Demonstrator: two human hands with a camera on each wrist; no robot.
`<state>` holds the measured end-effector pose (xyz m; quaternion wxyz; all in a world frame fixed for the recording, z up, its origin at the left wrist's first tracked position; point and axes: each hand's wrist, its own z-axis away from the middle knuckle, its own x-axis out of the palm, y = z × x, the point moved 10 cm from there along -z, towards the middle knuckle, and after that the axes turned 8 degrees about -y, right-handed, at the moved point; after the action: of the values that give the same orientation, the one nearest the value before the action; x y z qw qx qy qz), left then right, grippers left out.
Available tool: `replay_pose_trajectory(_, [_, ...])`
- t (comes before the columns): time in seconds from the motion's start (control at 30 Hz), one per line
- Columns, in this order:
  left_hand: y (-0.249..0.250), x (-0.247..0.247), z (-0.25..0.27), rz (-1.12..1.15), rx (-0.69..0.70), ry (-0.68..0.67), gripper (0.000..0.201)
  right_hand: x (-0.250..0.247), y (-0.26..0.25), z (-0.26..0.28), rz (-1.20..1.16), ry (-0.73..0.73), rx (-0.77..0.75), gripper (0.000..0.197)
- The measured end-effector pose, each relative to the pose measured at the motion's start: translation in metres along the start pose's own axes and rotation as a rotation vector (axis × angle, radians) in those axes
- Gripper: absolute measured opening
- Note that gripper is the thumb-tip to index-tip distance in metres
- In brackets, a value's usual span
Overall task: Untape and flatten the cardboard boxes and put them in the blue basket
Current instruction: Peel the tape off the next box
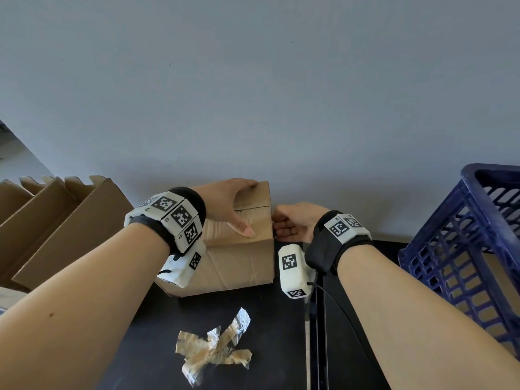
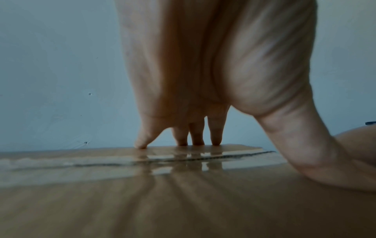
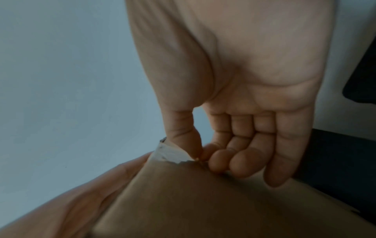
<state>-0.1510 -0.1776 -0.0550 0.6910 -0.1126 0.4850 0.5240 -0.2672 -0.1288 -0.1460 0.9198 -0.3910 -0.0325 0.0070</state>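
Observation:
A closed cardboard box (image 1: 239, 257) stands on the black table against the wall, clear tape (image 2: 177, 159) running along its top seam. My left hand (image 1: 233, 209) lies spread on the box's top, fingers (image 2: 195, 136) straight and pressing at the far edge, thumb on the near side. My right hand (image 1: 289, 223) is at the box's right face, where thumb and forefinger pinch a lifted end of the tape (image 3: 173, 154). The blue basket (image 1: 464, 249) stands at the right, with cardboard showing through its lattice.
A wad of peeled tape (image 1: 213, 350) lies on the black table (image 1: 140, 347) in front of the box. Opened cardboard boxes (image 1: 56, 220) lean at the left. A grey wall (image 1: 253, 94) rises right behind the box. A black cable (image 1: 337, 305) runs under my right forearm.

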Motion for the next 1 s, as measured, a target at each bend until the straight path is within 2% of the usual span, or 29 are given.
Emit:
replay_pose_trajectory(0.2, [0.000, 0.001, 0.000, -0.009, 0.005, -0.004, 0.112, 0.005, 0.008, -0.002, -0.075, -0.066, 0.007, 0.014])
replay_pose_trajectory(0.53, [0.001, 0.002, 0.001, -0.010, 0.012, -0.001, 0.112, 0.004, 0.013, -0.003, -0.142, -0.109, 0.022, 0.015])
replay_pose_trajectory(0.7, [0.001, 0.002, 0.001, -0.004, 0.013, -0.002, 0.112, -0.009, 0.014, 0.002, -0.003, -0.065, 0.003, 0.009])
replay_pose_trajectory(1.0, [0.001, 0.001, 0.002, -0.013, 0.010, 0.005, 0.112, -0.010, 0.009, 0.004, 0.037, -0.032, -0.028, 0.019])
